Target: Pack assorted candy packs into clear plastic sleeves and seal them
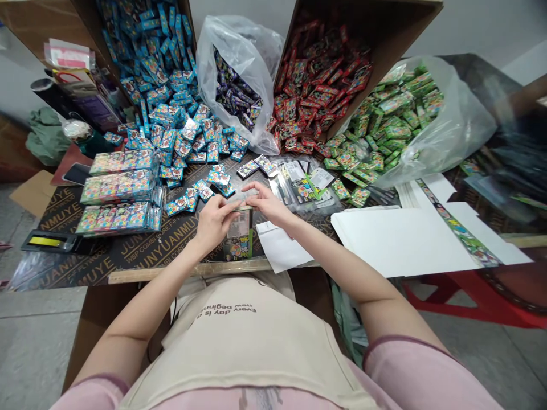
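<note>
A small printed display box [240, 236] stands upright near the table's front edge. My left hand [217, 216] curls over its top left, fingers pinched on the box's upper flap. From the right, my right hand [265, 203] reaches to the same top edge, its fingers closed on the flap. Loose blue packets [200, 191] lie just behind my left hand. A white sheet [280, 246] lies under my right wrist.
Stacks of wrapped filled boxes [119, 191] sit at left. Behind stand a carton of blue packets [158, 62], a bag of purple ones [235, 91], a carton of red ones [325, 80] and a bag of green ones [393, 119]. Flat white cards [405, 239] lie right.
</note>
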The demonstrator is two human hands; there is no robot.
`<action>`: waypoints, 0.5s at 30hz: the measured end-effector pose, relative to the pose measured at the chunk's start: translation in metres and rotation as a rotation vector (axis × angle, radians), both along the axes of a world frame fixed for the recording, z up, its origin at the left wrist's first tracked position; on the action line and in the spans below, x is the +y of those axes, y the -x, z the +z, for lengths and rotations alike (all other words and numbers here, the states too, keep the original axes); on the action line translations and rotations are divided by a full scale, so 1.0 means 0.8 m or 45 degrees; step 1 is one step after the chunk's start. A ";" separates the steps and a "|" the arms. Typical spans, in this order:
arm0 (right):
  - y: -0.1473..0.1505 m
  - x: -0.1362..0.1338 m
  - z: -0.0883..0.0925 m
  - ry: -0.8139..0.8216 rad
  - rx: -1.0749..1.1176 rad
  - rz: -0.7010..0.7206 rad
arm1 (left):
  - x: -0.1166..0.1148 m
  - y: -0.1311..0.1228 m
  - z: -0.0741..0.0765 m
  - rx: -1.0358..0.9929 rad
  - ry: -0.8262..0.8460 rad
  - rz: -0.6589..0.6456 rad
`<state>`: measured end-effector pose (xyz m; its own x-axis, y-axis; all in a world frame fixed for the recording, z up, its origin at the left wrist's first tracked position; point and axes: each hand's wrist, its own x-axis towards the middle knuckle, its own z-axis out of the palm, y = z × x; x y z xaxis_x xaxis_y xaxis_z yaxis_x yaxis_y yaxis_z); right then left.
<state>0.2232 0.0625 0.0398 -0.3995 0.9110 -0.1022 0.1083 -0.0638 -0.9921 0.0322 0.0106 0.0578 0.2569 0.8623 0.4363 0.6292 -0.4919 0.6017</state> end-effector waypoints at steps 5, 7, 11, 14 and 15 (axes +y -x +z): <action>-0.061 -0.020 -0.052 -0.647 -0.923 -0.081 | 0.000 0.066 -0.004 0.161 -0.018 0.234; -0.079 -0.036 -0.078 -0.725 -1.182 0.013 | 0.001 0.087 -0.008 0.315 -0.021 0.321; -0.090 -0.065 -0.113 -0.845 -1.237 0.039 | 0.002 0.083 -0.026 0.572 0.119 0.005; -0.088 -0.074 -0.124 -0.951 -1.185 -0.057 | 0.001 0.054 -0.047 0.781 0.438 -0.457; -0.088 -0.076 -0.125 -0.980 -1.173 -0.072 | 0.001 0.045 -0.053 0.857 0.521 -0.545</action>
<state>0.2934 0.0020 -0.0604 -0.4199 0.8724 0.2503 0.8131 0.4841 -0.3233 -0.0036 0.0110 0.0157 0.6825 0.6891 -0.2436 0.7244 -0.5932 0.3513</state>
